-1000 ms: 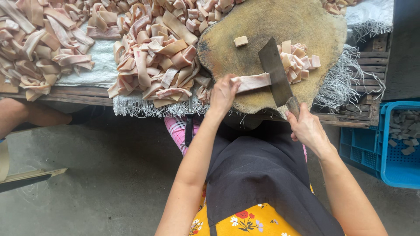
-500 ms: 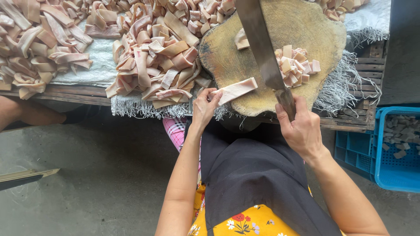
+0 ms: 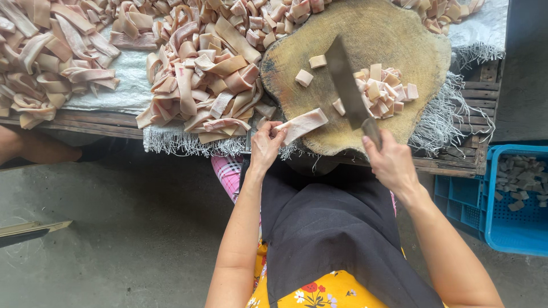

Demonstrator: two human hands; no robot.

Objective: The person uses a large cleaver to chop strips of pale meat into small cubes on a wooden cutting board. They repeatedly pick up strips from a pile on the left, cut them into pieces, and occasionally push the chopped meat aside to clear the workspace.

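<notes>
i am holding a pale strip [image 3: 302,124] in my left hand [image 3: 266,145], fingers pinching its near end so the free end is lying flat on the block [image 3: 394,34], pointing toward the blade. my right hand [image 3: 391,162] is clenching the handle of the cleaver [image 3: 348,82], with the blade tilting up over the block just right of the strip's far end; whether the edge is touching the wood i cannot tell. keeping my left fingers back at the block's near rim is leaving the strip's tip clear for the blade.

cut cubes [image 3: 382,91] are sitting in a small heap on the right side of the block, just beside the blade, with a few loose ones near the middle. the uncut pile [image 3: 205,85] is lying on the bench [image 3: 97,122] touching the block's left edge, close to my left hand.

open wood is showing on the block's far and left parts. a blue crate [image 3: 514,228] with more pieces is standing low to the right, well apart from the block.
</notes>
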